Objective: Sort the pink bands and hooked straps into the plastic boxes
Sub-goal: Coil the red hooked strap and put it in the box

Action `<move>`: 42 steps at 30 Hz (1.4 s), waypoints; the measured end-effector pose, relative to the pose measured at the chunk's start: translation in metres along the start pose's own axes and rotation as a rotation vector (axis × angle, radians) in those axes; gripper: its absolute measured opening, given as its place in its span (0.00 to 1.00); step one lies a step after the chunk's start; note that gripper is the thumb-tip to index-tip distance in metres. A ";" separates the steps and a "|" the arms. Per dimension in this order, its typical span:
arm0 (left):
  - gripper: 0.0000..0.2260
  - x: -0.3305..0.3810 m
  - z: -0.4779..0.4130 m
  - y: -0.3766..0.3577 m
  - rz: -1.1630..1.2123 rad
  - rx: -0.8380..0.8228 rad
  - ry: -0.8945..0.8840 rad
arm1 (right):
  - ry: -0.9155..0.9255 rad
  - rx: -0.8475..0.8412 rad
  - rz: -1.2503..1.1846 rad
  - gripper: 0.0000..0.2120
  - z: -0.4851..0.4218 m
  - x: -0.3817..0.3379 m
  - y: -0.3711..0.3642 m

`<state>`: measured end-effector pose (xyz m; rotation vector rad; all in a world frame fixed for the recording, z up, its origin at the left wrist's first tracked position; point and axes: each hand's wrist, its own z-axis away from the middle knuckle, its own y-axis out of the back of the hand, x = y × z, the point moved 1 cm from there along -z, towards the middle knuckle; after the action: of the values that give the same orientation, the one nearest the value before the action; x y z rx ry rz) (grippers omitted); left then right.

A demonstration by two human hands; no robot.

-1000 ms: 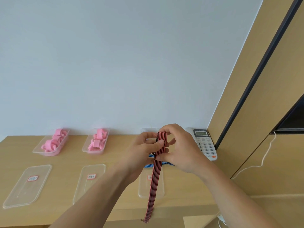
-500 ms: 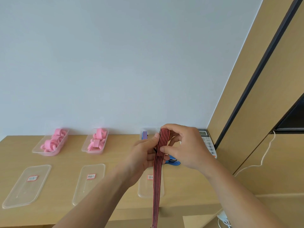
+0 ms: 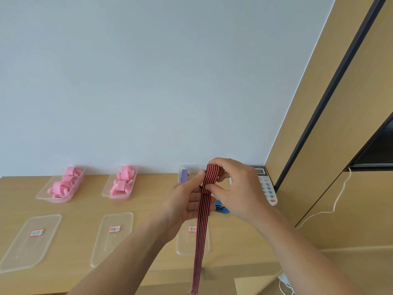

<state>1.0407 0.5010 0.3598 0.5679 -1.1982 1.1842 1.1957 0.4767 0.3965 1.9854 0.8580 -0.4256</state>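
Step in hand: by my reckoning, folding up a long red-and-black striped elastic strap [image 3: 201,220] so that it will fit the clear plastic box against the wall [image 3: 192,167], the one with a blue strap [image 3: 184,175] standing in it.
Next move: the hanging tail needs gathering into further folds, then the bundle carried forward and down into that box; let go early and I'd expect it to spring open.
Strap and fingers: its top is doubled over, and the fold sits between both sets of fingers.
Left hand [image 3: 185,202]: curled round the strap, thumb pressed on its striped face.
Right hand [image 3: 236,188]: pinching the fold from above and the side.
Where the strap is: in the air in front of that box, its tail dropping past the flat clear lid [image 3: 184,243].
Hook: too small to make out.
Other goods: pink bands [image 3: 63,184] fill two trays well left of that box; a blue-and-black strap [image 3: 221,208] lies just in front of it.
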 end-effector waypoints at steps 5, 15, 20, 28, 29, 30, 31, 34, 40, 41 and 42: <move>0.38 -0.001 -0.003 0.002 -0.044 -0.018 0.080 | 0.123 0.144 0.114 0.20 0.004 0.005 -0.007; 0.22 0.016 -0.004 0.014 0.078 -0.005 -0.001 | 0.318 0.125 0.114 0.21 0.025 0.013 -0.022; 0.13 0.018 -0.003 0.016 0.106 -0.006 -0.024 | 0.319 0.104 0.110 0.20 0.029 0.011 -0.022; 0.11 0.018 -0.001 0.014 0.115 -0.012 -0.039 | 0.336 0.093 0.056 0.18 0.033 0.011 -0.023; 0.12 0.018 -0.001 0.013 0.112 -0.007 -0.040 | 0.335 0.091 0.058 0.18 0.033 0.010 -0.023; 0.12 0.017 -0.001 0.013 0.107 -0.001 -0.044 | 0.333 0.082 0.061 0.18 0.033 0.010 -0.023; 0.13 0.016 -0.001 0.014 0.099 0.005 -0.051 | 0.329 0.069 0.065 0.18 0.033 0.009 -0.023; 0.13 0.013 -0.002 0.016 0.057 0.017 -0.080 | 0.255 0.040 -0.007 0.15 0.032 0.006 -0.019; 0.11 0.012 0.000 0.010 -0.014 -0.005 -0.156 | -0.204 -0.014 -0.253 0.17 0.016 0.001 -0.010; 0.10 0.012 0.001 0.009 -0.018 -0.013 -0.163 | -0.301 -0.101 -0.306 0.20 0.013 0.002 -0.009; 0.12 0.012 0.001 0.009 -0.021 -0.016 -0.166 | -0.350 -0.185 -0.339 0.21 0.010 0.003 -0.007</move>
<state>1.0312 0.5074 0.3690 0.6753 -1.3376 1.1256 1.1929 0.4721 0.3853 1.5374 0.9687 -0.8304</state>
